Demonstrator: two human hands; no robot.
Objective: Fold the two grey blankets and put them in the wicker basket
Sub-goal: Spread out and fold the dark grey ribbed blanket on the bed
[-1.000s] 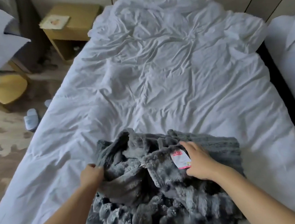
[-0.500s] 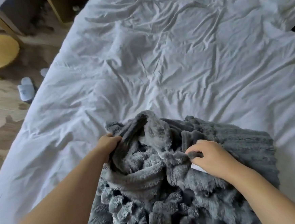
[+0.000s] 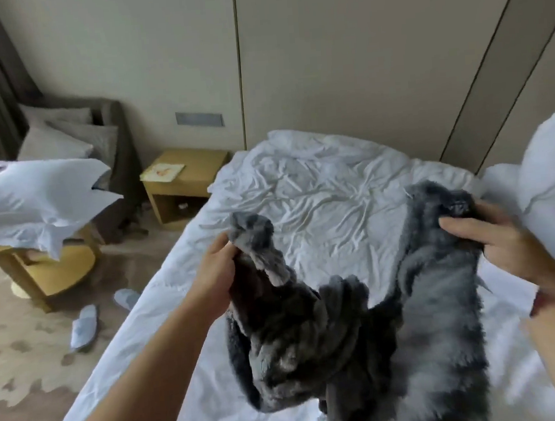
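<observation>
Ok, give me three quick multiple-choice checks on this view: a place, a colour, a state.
1. Where do the slippers lie relative to the bed? A on it; B on the floor to its left; C beyond its far end.
2. The bedside table is: A light wood; B white; C black.
3. The grey blanket is: A folded flat; B lying on the floor; C held up, unfolded.
Answers: B, both slippers sit on the floor left of the bed. A, its top and sides are pale yellow wood. C, the left hand and right hand each grip it above the bed.
</observation>
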